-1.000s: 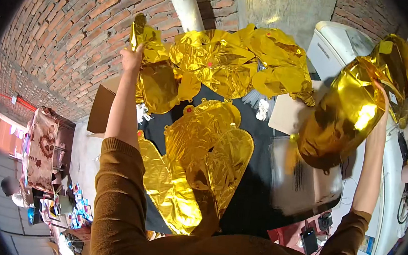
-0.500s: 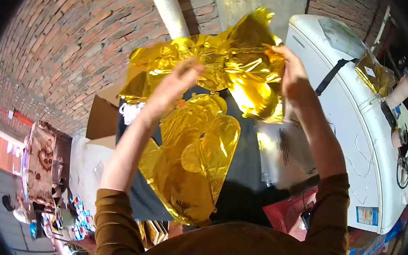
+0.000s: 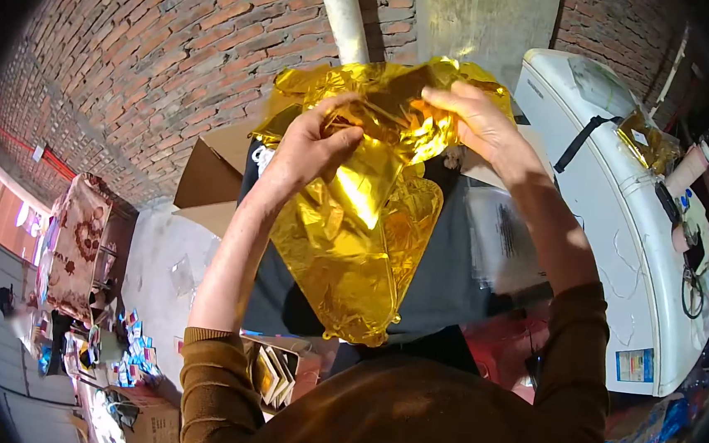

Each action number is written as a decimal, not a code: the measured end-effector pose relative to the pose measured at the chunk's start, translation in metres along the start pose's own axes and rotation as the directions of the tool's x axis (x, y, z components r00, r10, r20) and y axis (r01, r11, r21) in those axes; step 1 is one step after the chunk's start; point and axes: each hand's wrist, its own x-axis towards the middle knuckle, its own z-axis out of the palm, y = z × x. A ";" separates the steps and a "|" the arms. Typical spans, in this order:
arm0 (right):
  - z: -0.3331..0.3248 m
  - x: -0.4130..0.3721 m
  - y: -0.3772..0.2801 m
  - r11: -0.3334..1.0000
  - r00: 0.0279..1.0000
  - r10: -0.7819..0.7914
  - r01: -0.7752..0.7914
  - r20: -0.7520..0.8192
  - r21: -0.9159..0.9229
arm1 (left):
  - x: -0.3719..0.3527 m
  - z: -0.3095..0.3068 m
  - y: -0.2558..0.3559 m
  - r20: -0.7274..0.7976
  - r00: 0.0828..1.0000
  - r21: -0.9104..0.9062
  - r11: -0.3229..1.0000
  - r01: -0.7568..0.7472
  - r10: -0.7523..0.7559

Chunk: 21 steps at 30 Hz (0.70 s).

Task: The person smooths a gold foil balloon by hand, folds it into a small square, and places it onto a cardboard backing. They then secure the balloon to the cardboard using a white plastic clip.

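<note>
Flat gold foil balloons (image 3: 333,278) lie overlapped on a black-covered table (image 3: 450,271). At the far side, my left hand (image 3: 315,143) is closed, its thumb and fingers pinching the crumpled edge of a gold foil balloon (image 3: 366,177). My right hand (image 3: 479,123) grips another part of the same shiny foil, a little farther right and higher. The foil between both hands is bunched and lifted off the sheets below. More gold foil (image 3: 298,92) spreads behind my hands; its separate layers are hard to tell apart.
A white chest freezer (image 3: 596,216) stands on the right. Clear plastic packaging (image 3: 503,241) lies at the table's right side. An open cardboard box (image 3: 212,177) sits on the left, before a brick wall (image 3: 167,65). White string (image 3: 261,157) shows at the table's left edge.
My left hand has moved right and closed on the foil. My right hand has come inward to the left. The lifted foil has come nearer, covering part of the balloons below; the view has shifted.
</note>
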 end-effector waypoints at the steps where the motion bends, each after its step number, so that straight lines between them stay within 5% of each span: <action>1: -0.011 0.011 0.011 0.995 0.999 0.021 -0.017 0.037 -0.099 | -0.005 -0.007 -0.004 0.023 1.000 0.093 0.996 0.011 -0.014; 2: -0.021 0.022 0.020 0.980 0.996 0.046 -0.031 0.074 -0.198 | -0.010 -0.015 -0.013 0.063 0.997 0.179 0.982 -0.058 0.048; 4: -0.009 0.018 0.013 0.992 0.999 -0.016 0.020 0.035 -0.127 | -0.033 -0.027 -0.012 0.152 0.974 0.078 0.984 0.158 -0.168; 5: -0.017 0.024 0.015 0.996 0.998 0.005 0.002 0.069 -0.093 | -0.049 -0.028 -0.011 0.200 0.967 -0.020 0.986 0.167 -0.160; 6: -0.029 0.038 0.025 0.984 0.998 -0.042 0.051 0.057 -0.168 | -0.062 -0.032 -0.020 0.187 0.963 0.109 0.978 0.178 -0.196; 8: -0.012 0.027 0.020 0.994 0.996 -0.083 0.085 0.032 -0.074 | -0.088 -0.031 -0.035 0.186 0.821 0.321 0.823 0.468 -0.540; 11: -0.015 0.034 0.022 0.999 0.997 -0.051 0.051 0.050 0.011 | -0.128 -0.041 -0.082 0.144 0.847 0.202 0.853 0.480 -0.511; 13: -0.011 0.034 0.031 0.988 0.997 -0.078 0.080 -0.019 0.135 | -0.155 -0.053 -0.083 0.234 0.919 -0.220 0.903 0.369 -0.319; 15: 0.005 0.031 0.029 0.984 0.994 -0.018 0.037 -0.106 0.175 | -0.169 -0.070 -0.110 0.360 0.929 -0.606 0.736 0.302 -0.084; 16: 0.006 0.036 0.033 0.965 0.999 -0.016 0.006 0.036 0.261 | -0.167 -0.059 -0.110 0.235 0.967 -0.723 0.647 0.240 -0.096; 18: 0.006 0.049 0.040 0.908 0.949 -0.048 -0.088 0.312 0.410 | -0.145 -0.033 -0.099 0.349 0.934 -0.864 0.410 0.291 0.072; 20: 0.035 0.033 0.041 0.851 0.939 -0.108 -0.082 0.327 0.518 | -0.131 0.003 -0.101 0.375 0.925 -0.825 0.430 0.366 -0.067; 21: 0.084 -0.006 0.031 0.898 0.998 -0.046 0.022 0.043 0.440 | -0.128 0.018 -0.111 0.291 0.917 -0.785 0.481 0.391 -0.271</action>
